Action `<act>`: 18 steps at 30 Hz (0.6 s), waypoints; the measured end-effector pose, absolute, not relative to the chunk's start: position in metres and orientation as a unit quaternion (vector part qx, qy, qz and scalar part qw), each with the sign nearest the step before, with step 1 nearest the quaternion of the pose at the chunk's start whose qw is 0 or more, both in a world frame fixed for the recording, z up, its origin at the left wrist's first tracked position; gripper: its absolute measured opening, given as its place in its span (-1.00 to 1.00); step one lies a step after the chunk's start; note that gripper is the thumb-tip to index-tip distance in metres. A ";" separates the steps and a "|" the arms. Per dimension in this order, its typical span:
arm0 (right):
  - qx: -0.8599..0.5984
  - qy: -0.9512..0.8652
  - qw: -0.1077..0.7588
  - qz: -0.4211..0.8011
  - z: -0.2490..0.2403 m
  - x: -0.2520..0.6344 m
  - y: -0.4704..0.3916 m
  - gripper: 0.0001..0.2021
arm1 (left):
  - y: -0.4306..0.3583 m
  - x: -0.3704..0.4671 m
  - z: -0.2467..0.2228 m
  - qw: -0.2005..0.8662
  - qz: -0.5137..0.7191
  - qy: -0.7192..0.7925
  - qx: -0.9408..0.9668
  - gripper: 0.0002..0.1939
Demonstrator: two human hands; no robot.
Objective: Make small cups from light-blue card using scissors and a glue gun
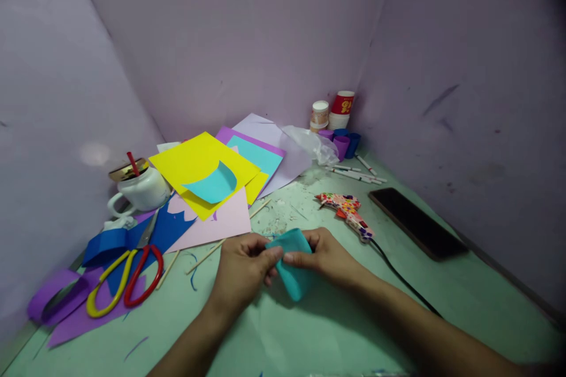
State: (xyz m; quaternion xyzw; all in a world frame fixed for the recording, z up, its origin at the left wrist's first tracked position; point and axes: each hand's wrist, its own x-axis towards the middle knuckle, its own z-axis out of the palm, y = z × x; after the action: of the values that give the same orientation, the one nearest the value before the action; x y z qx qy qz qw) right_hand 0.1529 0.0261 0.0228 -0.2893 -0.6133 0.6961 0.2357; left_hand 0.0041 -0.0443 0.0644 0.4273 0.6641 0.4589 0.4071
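A curled piece of turquoise paper (295, 280) is held above the green tabletop in the middle, between both hands. My left hand (247, 265) pinches its left edge between thumb and fingers. On its right side my right hand (325, 256) grips it, the thumb across the front and the other fingers partly hidden behind. The two thumbs almost meet. A patterned glue gun (349, 212) lies beyond my right hand, its black cord running toward the lower right. Left of my left hand are thin wooden sticks (206, 257) and a pink sheet (221, 227).
Scissors (144, 241) with yellow and red handles lie at the left beside blue and purple paper loops (59, 297). A white mug (148, 188) stands behind them. Yellow sheets (198, 156) are at the back; a phone (418, 221), markers (354, 174) and paper cups (342, 107) are at the right.
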 end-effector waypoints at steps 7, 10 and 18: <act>-0.291 -0.588 0.209 0.725 0.023 0.153 0.028 -0.65 | -0.040 0.005 0.057 0.408 0.437 0.674 0.435 -0.77; -0.320 -0.608 0.226 0.691 0.024 0.153 0.027 -0.68 | -0.040 0.008 0.061 0.397 0.424 0.676 0.453 -0.76; -0.425 -0.564 0.180 0.685 0.015 0.152 0.031 -0.70 | -0.086 -0.110 0.090 0.015 0.113 0.890 0.443 -0.67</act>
State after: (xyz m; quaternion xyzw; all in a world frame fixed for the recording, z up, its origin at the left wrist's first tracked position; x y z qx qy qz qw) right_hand 0.1520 0.0307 0.0151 -0.4248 -0.5640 0.6849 0.1798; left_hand -0.1102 -0.0858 0.0900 0.4426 0.8895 0.1127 0.0150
